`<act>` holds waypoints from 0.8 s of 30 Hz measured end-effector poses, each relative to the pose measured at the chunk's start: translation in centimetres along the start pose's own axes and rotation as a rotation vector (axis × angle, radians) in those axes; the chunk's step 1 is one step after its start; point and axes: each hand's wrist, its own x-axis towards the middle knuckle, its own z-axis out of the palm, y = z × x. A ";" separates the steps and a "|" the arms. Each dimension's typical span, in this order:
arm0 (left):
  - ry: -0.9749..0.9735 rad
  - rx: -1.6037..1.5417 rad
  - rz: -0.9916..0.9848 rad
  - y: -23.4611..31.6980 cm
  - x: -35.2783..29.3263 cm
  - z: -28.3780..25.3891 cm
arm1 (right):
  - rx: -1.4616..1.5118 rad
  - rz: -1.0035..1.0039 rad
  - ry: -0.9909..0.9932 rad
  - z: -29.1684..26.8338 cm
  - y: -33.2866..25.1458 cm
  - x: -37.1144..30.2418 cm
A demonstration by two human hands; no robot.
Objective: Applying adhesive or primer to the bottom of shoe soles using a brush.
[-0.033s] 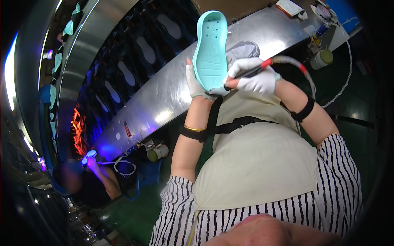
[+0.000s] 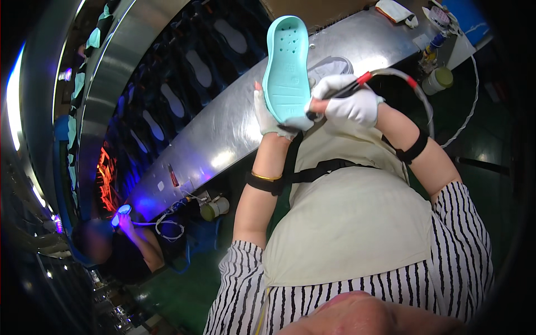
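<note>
The left hand (image 2: 272, 116) has its grip pinching a mint green shoe sole (image 2: 287, 62) up over the shiny metal bench (image 2: 223, 131), while the right hand (image 2: 347, 104) has its grip pressed around a red-tipped pen tool (image 2: 345, 89) touching the sole's heel.

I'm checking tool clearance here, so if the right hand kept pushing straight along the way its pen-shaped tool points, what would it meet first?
Most likely the turquoise shoe sole. The right hand aims the black and red tool leftward, and its tip looks to be at the sole's lower edge, which the left hand holds. Depth is unclear, so contact is not certain.
</note>
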 end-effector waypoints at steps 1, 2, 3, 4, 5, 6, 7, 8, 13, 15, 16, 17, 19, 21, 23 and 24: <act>0.080 0.054 0.049 -0.4 -0.2 0.0 | -0.077 -0.095 0.060 -0.4 -0.2 0.3; 0.168 0.107 0.105 -0.7 -0.2 0.0 | -0.131 -0.115 0.163 -0.4 -0.2 0.8; 0.090 0.117 0.087 -1.1 -0.6 -0.1 | -0.092 -0.152 0.220 -0.3 -0.2 1.1; 0.167 0.157 0.119 -1.4 -0.3 -0.1 | -0.063 -0.197 0.279 -0.2 -0.1 1.4; 0.205 0.161 0.137 -1.6 -0.3 -0.1 | -0.173 -0.348 0.291 0.1 0.1 1.9; 0.180 0.153 0.156 -1.6 -0.3 -0.2 | -0.300 -0.286 0.304 0.5 0.4 1.8; 0.230 0.171 0.165 -1.6 -0.2 -0.2 | -0.465 -0.537 0.231 0.7 0.6 1.8; 0.227 0.174 0.169 -1.6 -0.2 -0.3 | -0.646 -0.722 0.164 0.9 0.8 1.7; 0.039 0.080 0.088 -0.8 -1.0 -0.4 | -0.171 -0.079 0.096 -0.8 0.3 2.2; 0.027 0.071 0.115 -0.9 -1.6 -0.2 | -0.081 -0.111 0.128 -2.3 -0.4 2.9; -0.134 0.138 0.044 -0.7 -1.8 0.0 | -0.011 -0.177 0.087 -3.3 -1.0 3.3; -0.093 0.112 0.028 -1.0 -2.0 0.1 | -0.063 -0.216 0.149 -4.2 -1.5 4.0; -0.042 0.112 0.000 -1.2 -2.4 0.3 | -0.172 -0.415 0.238 -5.6 -2.3 5.3; -0.044 0.154 -0.010 -1.4 -2.5 0.3 | -0.271 -0.493 0.346 -5.9 -2.5 5.4; -0.067 0.168 -0.001 -1.3 -2.4 0.1 | -0.331 -0.666 0.219 -5.2 -2.0 4.9; -0.098 0.163 -0.002 -1.2 -2.4 -0.2 | -0.365 -0.725 0.183 -4.4 -1.5 4.5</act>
